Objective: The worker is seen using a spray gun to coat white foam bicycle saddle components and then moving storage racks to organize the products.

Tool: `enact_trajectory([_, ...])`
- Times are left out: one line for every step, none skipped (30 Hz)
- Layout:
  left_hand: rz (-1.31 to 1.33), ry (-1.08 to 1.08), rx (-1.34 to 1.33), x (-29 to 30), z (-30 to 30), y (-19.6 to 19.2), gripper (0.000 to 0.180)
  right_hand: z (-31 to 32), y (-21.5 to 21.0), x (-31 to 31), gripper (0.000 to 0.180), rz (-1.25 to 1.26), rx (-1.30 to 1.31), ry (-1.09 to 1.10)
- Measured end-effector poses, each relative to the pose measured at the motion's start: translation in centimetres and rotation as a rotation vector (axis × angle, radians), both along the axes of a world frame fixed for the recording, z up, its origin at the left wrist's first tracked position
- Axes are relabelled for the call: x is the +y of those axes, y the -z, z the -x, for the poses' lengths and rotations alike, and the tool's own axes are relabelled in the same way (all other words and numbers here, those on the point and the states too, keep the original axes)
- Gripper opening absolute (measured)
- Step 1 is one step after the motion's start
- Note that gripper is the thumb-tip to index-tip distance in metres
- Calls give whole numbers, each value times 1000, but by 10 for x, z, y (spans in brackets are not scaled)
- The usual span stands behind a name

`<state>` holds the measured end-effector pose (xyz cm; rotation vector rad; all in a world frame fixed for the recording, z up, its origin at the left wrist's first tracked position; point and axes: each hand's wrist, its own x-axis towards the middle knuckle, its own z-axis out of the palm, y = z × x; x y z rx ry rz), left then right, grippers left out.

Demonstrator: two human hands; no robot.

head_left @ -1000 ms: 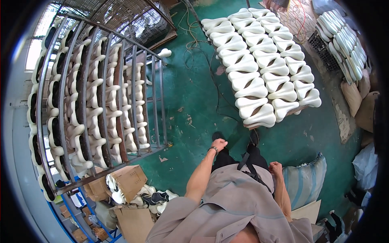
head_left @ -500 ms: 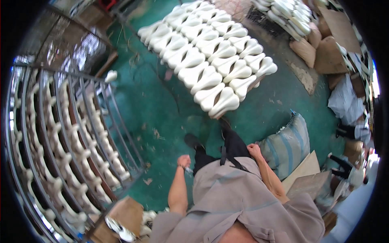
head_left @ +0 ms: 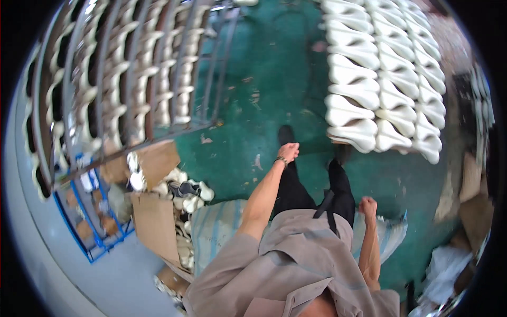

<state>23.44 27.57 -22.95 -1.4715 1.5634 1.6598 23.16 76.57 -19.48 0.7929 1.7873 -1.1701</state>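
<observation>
My left hand (head_left: 289,151) hangs in front of my left leg, its fingers curled and nothing visible in them; a band circles the wrist. Beside my right hip my right hand (head_left: 368,206) is a loose fist, also with nothing showing. Neither hand touches anything. Nearest ahead on the right lie rows of smooth white saddle-shaped pieces (head_left: 393,108), wide at one end and narrow at the other, packed side by side on a low support. A metal rack (head_left: 142,138) on the left carries several columns of similar pale pieces (head_left: 120,79).
Behind me lies a stuffed woven sack (head_left: 216,224). Left of it are a cardboard box (head_left: 153,222), a heap of pale pieces (head_left: 193,198) and a blue metal frame (head_left: 95,253). Cardboard (head_left: 475,216) and a plastic bag (head_left: 446,269) lie at the right. Scraps dot the green floor (head_left: 253,127).
My view and body have turned left: the rack now stands ahead on the left, the white rows have shifted right. My left hand has swung forward. Both hands stay closed.
</observation>
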Motion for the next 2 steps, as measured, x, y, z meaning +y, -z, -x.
enact_trajectory([-134, -80, -45, 19, 8, 6, 26, 23, 1, 12, 19, -80, 16, -29])
enact_trajectory([-214, 7, -1, 70, 48, 25, 26, 40, 4, 23, 18, -69, 51, -67])
